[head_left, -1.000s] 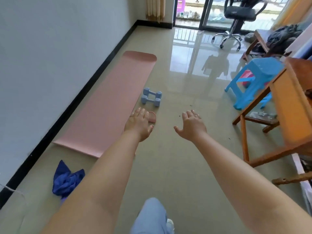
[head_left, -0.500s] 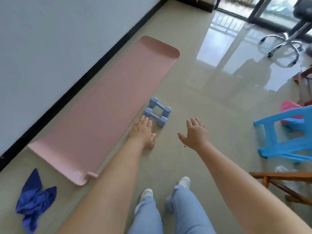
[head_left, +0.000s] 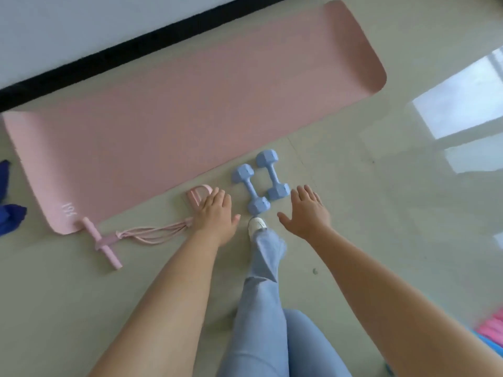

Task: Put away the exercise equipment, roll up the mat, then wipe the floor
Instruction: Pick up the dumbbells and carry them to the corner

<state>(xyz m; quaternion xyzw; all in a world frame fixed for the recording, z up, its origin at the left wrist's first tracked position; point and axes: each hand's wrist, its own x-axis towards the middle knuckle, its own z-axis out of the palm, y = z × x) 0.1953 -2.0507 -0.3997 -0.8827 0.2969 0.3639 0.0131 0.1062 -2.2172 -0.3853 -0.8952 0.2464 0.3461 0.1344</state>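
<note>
A pink mat (head_left: 177, 112) lies flat along the wall. Two light-blue dumbbells (head_left: 258, 182) sit side by side on the floor just off its near edge. A pink pull-rope exerciser (head_left: 130, 232) stretches along the floor, its handle bar at the mat's corner and its foot loop (head_left: 197, 194) partly under my left hand. My left hand (head_left: 215, 213) hovers open over that loop, left of the dumbbells. Just right of the dumbbells, my right hand (head_left: 306, 213) is spread open and empty. A blue cloth (head_left: 9, 216) lies at the left edge.
A black baseboard (head_left: 109, 55) and white wall run behind the mat. My leg in light-blue trousers and a white shoe (head_left: 257, 223) stands between my hands, near the dumbbells. Glossy floor (head_left: 408, 200) extends to the right. A pink and blue object (head_left: 492, 327) shows at the right edge.
I have stepped closer and my view has tilted down over the mat and dumbbells. Both hands now reach either side of the dumbbells, and the pull-rope exerciser has come fully into view.
</note>
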